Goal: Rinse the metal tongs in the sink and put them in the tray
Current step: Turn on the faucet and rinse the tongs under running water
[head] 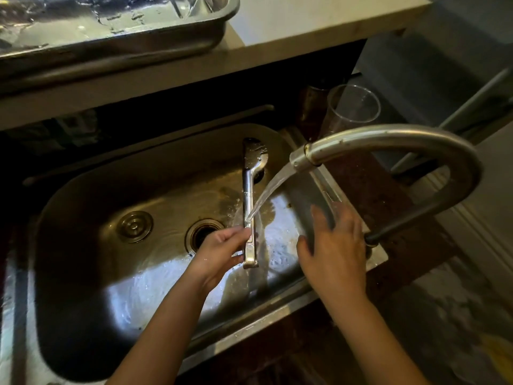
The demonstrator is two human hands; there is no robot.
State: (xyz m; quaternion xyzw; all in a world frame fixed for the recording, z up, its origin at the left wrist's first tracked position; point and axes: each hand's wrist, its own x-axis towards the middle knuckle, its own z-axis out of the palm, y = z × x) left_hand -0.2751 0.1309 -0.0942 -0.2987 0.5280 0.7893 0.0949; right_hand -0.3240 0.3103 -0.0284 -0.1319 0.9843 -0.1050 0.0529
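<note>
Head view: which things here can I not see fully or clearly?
- Tray: cut off by the top and left edges.
- Tongs: lower handle covered by the left hand.
- Glass: base hidden behind the faucet.
- Right hand: palm faces away.

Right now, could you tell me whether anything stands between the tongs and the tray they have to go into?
Nothing visible blocks the way. The left hand holds the tongs over the sink under running water; the tray sits on the raised counter behind. A clear container occupies its right end.
</note>
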